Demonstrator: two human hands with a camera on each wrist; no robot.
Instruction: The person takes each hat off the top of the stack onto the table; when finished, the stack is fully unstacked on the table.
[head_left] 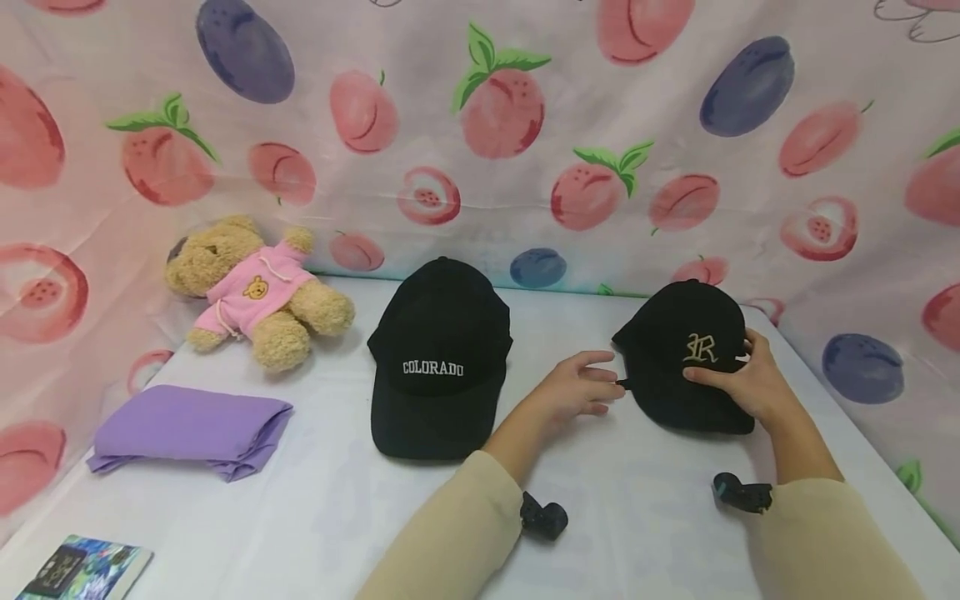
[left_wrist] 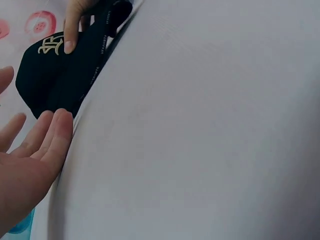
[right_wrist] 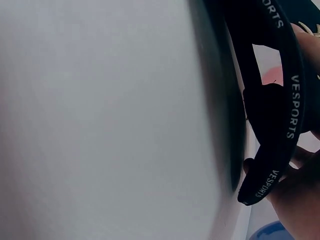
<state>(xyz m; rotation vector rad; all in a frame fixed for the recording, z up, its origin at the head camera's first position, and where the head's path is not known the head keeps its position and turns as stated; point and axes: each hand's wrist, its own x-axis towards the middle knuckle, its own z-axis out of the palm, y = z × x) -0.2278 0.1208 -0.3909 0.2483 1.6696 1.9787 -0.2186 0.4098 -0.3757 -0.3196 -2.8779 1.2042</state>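
At the right of the table, a black cap (head_left: 667, 367) with a gold letter R emblem is tilted on its side. My right hand (head_left: 750, 379) grips its right edge, thumb on the front by the emblem and fingers behind. In the right wrist view the cap's inner band (right_wrist: 294, 107) shows white lettering beside an opening. My left hand (head_left: 573, 387) is at the cap's left edge with its fingers extended; whether the fingertips touch it I cannot tell. A second black cap (head_left: 442, 367) reading COLORADO lies left of my left hand, brim toward me.
A teddy bear (head_left: 258, 292) in a pink hoodie lies at the back left. In front of it is a folded purple cloth (head_left: 191, 429). A book with a colourful cover (head_left: 90, 571) lies at the near left corner. A fruit-print curtain (head_left: 495, 192) hangs behind the white table (head_left: 300, 533).
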